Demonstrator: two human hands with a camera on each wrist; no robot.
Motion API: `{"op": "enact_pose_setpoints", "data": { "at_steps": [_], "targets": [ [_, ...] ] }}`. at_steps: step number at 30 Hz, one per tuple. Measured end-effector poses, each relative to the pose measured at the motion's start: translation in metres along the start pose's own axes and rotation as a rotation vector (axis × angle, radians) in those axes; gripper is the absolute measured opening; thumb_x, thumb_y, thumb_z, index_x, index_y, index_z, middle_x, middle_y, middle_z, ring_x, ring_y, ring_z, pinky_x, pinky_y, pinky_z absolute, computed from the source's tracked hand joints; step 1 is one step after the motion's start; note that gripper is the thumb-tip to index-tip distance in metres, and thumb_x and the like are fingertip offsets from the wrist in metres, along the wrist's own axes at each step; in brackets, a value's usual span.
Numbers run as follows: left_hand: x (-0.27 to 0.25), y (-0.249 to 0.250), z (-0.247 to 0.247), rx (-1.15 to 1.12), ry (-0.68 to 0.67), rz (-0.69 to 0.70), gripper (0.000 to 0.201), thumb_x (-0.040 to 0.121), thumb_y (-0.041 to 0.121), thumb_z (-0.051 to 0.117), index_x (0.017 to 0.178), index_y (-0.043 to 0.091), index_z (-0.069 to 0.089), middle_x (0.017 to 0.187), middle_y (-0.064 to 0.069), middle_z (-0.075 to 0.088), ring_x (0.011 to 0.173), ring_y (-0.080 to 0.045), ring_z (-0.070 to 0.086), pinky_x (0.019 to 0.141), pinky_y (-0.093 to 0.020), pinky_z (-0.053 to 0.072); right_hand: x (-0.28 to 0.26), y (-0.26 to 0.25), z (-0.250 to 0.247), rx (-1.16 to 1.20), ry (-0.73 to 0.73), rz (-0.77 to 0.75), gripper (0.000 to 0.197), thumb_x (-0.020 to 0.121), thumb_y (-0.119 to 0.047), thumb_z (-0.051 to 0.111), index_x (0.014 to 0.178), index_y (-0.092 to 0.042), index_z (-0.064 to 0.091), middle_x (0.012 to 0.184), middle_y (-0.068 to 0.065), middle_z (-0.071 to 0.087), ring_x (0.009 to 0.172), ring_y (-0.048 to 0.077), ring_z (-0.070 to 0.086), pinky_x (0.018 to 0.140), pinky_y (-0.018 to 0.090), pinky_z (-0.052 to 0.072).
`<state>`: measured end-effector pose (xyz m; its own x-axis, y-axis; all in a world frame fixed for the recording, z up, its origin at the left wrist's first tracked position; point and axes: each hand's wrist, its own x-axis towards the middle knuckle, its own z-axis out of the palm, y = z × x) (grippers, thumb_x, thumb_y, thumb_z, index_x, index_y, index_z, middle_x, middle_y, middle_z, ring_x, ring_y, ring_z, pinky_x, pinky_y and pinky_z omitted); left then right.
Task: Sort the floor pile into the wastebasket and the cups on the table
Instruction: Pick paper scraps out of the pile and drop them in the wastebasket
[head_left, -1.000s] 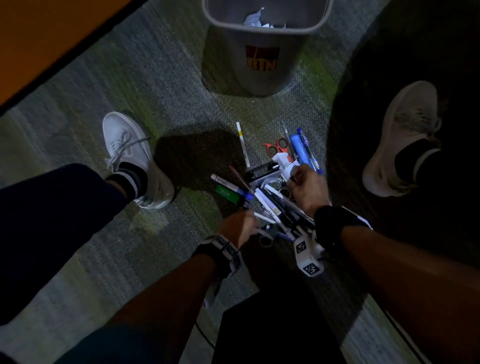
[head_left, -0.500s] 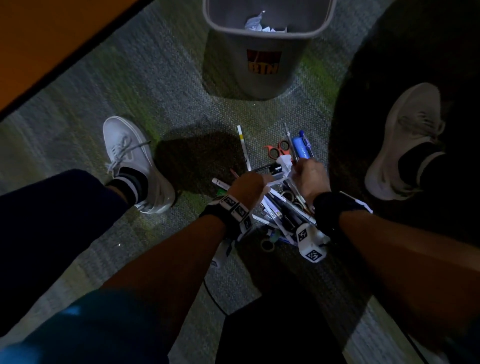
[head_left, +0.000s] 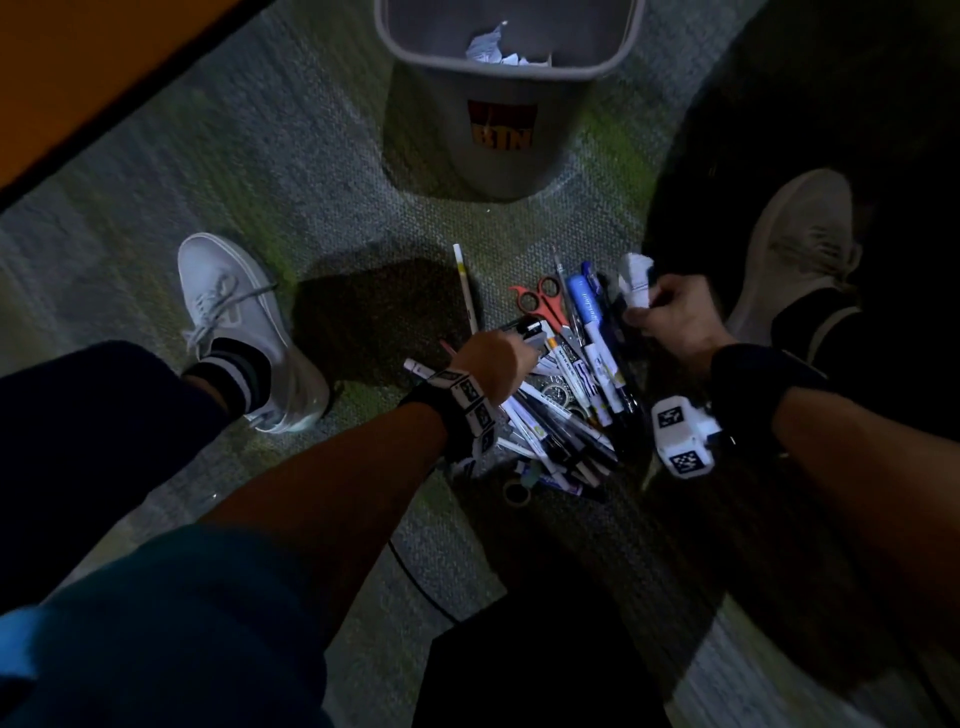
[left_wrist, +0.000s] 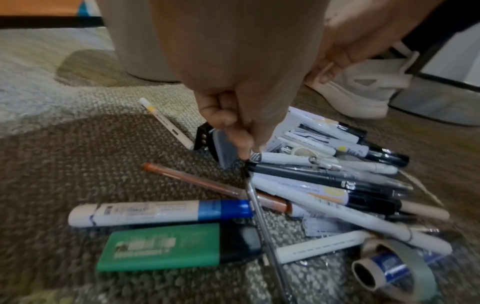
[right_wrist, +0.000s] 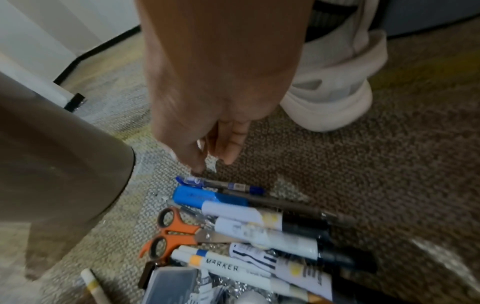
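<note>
Lifted off the pile since a moment ago: crumpled white paper wad (head_left: 636, 283), now pinched in the curled fingers of the right hand (head_left: 675, 317), up and to the right of the heap, between it and the pale mesh sneaker (head_left: 795, 249). Left hand (head_left: 498, 364) moved forward too, fingers curled down into the left edge of the pile, closed on a slim silver-barrelled pen (left_wrist: 262, 214) beside a black and grey clip-like piece (left_wrist: 207, 142); exact grip blurred.

Floor pile (head_left: 566, 400) still on the carpet, directly in front of the wastebasket: mostly smooth plastic cylinders, white-barrelled markers with black caps, one reading "MARKER" (right_wrist: 221, 267) with an orange band. Among them orange-handled scissors (head_left: 540, 304) with steel blades, a fat blue-capped marker (head_left: 584, 304), a thin blue pen (right_wrist: 221, 184), a translucent copper-brown pen (left_wrist: 215, 187), a white marker with a blue cap (left_wrist: 161, 211), a flat green highlighter (left_wrist: 179, 247) with a black cap, lettering unreadable. Small roll of pale tape (left_wrist: 374, 271) at the near edge. One slender cream pen with a yellow band (head_left: 465, 286) lying apart on the left.

Grey plastic wastebasket (head_left: 498, 135), rounded-square rim, orange label reading "BIN", crumpled paper scraps (head_left: 493, 49) inside.

Looped grey-green carpet (head_left: 260, 171) underneath, white laced sneaker (head_left: 234, 322) at left.
</note>
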<state>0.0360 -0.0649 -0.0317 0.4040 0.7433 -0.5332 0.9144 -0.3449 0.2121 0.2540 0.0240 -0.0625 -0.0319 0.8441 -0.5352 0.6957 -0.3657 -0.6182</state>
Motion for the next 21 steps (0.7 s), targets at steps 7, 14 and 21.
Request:
{"op": "enact_pose_setpoints", "data": {
  "at_steps": [7, 14, 21],
  "targets": [
    [-0.005, -0.005, 0.013, -0.046, 0.011, -0.168, 0.033, 0.095, 0.008, 0.039, 0.124, 0.011, 0.056, 0.103, -0.014, 0.068, 0.093, -0.037, 0.067, 0.075, -0.042, 0.051, -0.005, 0.002, 0.006, 0.073, -0.093, 0.007, 0.032, 0.074, 0.008, 0.075, 0.066, -0.013, 0.053, 0.058, 0.013, 0.058, 0.034, 0.001, 0.052, 0.039, 0.02, 0.047],
    [-0.006, -0.033, 0.015, -0.167, 0.093, -0.259, 0.019, 0.092, 0.017, 0.053, 0.107, 0.009, 0.061, 0.108, -0.014, 0.068, 0.1, -0.037, 0.066, 0.081, -0.044, 0.052, -0.021, 0.011, 0.016, 0.137, -0.146, 0.055, 0.01, 0.084, -0.004, 0.074, 0.078, -0.006, 0.066, 0.064, 0.008, 0.059, 0.045, 0.001, 0.054, 0.046, 0.018, 0.051],
    [0.0, -0.021, 0.03, -0.335, 0.028, -0.198, 0.047, 0.091, 0.018, 0.06, 0.137, 0.021, 0.052, 0.123, -0.017, 0.063, 0.11, -0.037, 0.061, 0.091, -0.043, 0.051, -0.019, -0.009, 0.034, 0.155, -0.176, 0.062, 0.029, 0.075, 0.004, 0.077, 0.064, -0.016, 0.059, 0.059, 0.009, 0.063, 0.052, 0.022, 0.061, 0.063, 0.044, 0.056]
  ]
}}
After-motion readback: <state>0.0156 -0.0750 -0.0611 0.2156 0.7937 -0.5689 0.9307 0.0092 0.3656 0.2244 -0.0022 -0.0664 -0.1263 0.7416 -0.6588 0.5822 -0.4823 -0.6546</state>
